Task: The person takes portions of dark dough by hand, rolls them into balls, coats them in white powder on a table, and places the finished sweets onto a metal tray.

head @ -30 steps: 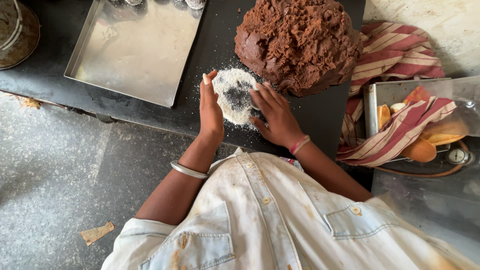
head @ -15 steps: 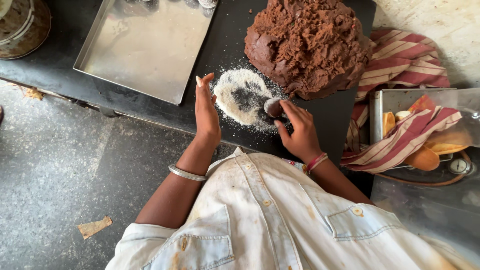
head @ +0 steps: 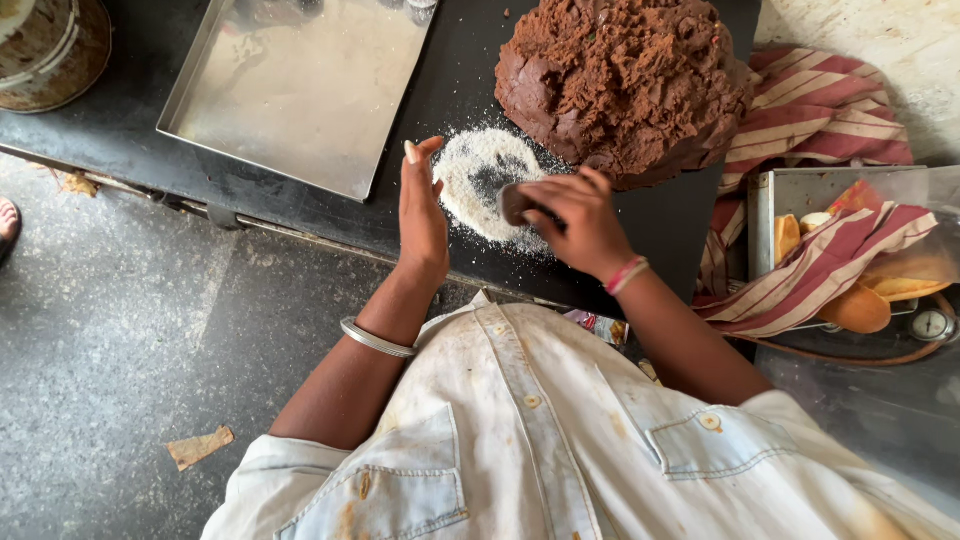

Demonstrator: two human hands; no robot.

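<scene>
A small heap of white sugar-like grains (head: 480,175) lies on the black counter (head: 450,90). My right hand (head: 570,220) is closed around a small brown dough piece (head: 515,203) at the heap's right edge. My left hand (head: 422,210) stands on its edge at the heap's left side, fingers straight and together, holding nothing. A large mound of brown dough (head: 630,80) sits just behind the heap. I wear a silver bangle on the left wrist and a pink band on the right.
A shallow metal tray (head: 300,90) lies at the left of the counter. A round tin (head: 50,45) stands at the far left. A red striped cloth (head: 820,110) and a metal tray (head: 765,215) with buns are on the right. Grey floor lies below.
My right hand has drawn back from the heap's middle to its right edge, closing on a dough piece. My left hand turned up onto its edge beside the heap.
</scene>
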